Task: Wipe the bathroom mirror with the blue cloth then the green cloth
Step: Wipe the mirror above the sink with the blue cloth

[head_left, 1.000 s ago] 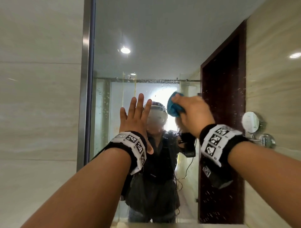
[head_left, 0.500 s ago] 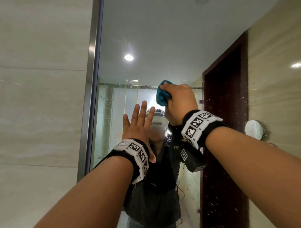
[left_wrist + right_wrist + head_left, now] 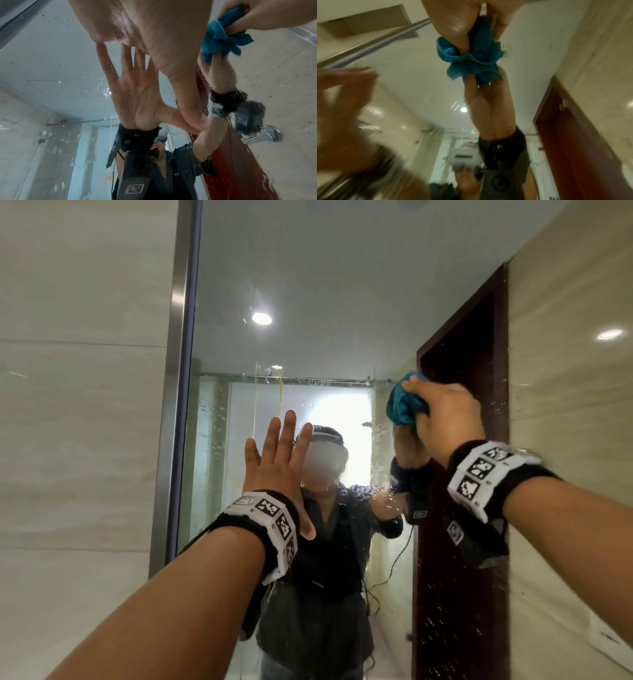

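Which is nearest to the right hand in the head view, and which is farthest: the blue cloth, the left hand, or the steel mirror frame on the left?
1. blue cloth: bunched in the right hand, against the mirror.
2. left hand: lower and to the left, flat on the glass.
3. steel frame: the mirror's far left edge, beyond the left hand.

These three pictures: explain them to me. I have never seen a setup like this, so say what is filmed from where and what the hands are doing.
No machine here: a person wears three cameras. The head view looks forward at a bathroom mirror, so you also see the person's reflection. The other two cameras sit on the wrists and look along each hand. The left hand lies flat, fingers straight, against the glass. The right hand grips a bunched blue cloth and presses it to the mirror, which is speckled with droplets. No green cloth is in view.
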A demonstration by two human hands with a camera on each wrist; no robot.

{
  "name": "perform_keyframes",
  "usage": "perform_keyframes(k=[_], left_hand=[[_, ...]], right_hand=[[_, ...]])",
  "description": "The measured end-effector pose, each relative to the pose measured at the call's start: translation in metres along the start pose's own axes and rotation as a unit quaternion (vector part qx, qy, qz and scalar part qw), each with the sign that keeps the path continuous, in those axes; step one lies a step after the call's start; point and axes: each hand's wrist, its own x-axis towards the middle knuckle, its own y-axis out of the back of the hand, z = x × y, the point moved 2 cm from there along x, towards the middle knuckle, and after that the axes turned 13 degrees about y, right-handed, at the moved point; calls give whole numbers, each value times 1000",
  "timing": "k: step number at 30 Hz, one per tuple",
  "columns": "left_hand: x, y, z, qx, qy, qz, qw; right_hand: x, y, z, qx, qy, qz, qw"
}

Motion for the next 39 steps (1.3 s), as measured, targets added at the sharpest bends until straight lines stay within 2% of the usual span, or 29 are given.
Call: perform_keyframes(k=[2, 4, 7, 9, 12, 14, 17, 22, 25, 28, 29, 31, 33, 35, 37, 39], left_hand=[[-2, 2, 1, 0, 5, -1, 1000], [-5, 4, 2, 1, 11, -5, 1000], [-9, 6, 4, 2, 16, -13, 1000], [-10, 7, 5, 1, 18, -13, 1000], [-10, 5, 4, -4, 17, -13, 1000], [-8, 3, 3, -3, 18, -5, 1000], [-8, 2, 3, -2, 23, 8, 1000], [-12, 7, 5, -1, 21, 18, 1000], [-25, 1, 5, -21, 7, 27, 999], [-56, -20, 15, -29, -36, 23, 999], [-68, -30, 21, -16, -51, 20, 998], [-85, -50, 30, 7, -63, 7, 998], [-98, -66, 37, 12, -59, -10, 998], [-104, -79, 41, 7, -49, -31, 998], [-107, -88, 42, 0, -40, -53, 998], [-108, -93, 44, 3, -29, -58, 998]], right_hand=[[-28, -10, -22, 27, 87, -32, 995], [-57, -25, -29, 21, 178, -116, 977], [-69, -30, -18, -14, 221, -177, 959], [-53, -15, -9, 10, 164, -153, 975], [-21, 13, 16, 39, 20, -40, 998], [-15, 21, 25, 26, -6, -23, 999], [-31, 12, 17, 50, 14, -32, 998], [-102, -22, 5, 33, 149, -142, 978], [-164, -46, -4, 39, 256, -233, 937], [-195, -53, -7, 59, 350, -265, 897], [-192, -50, -7, 50, 351, -260, 898], [-168, -37, -6, 36, 290, -213, 932], [-136, -17, 1, 57, 138, -132, 980], [-111, -10, 8, 104, 22, -32, 994], [-106, -13, 7, 103, 16, -12, 995], [-130, -26, -2, 67, 87, -91, 990]])
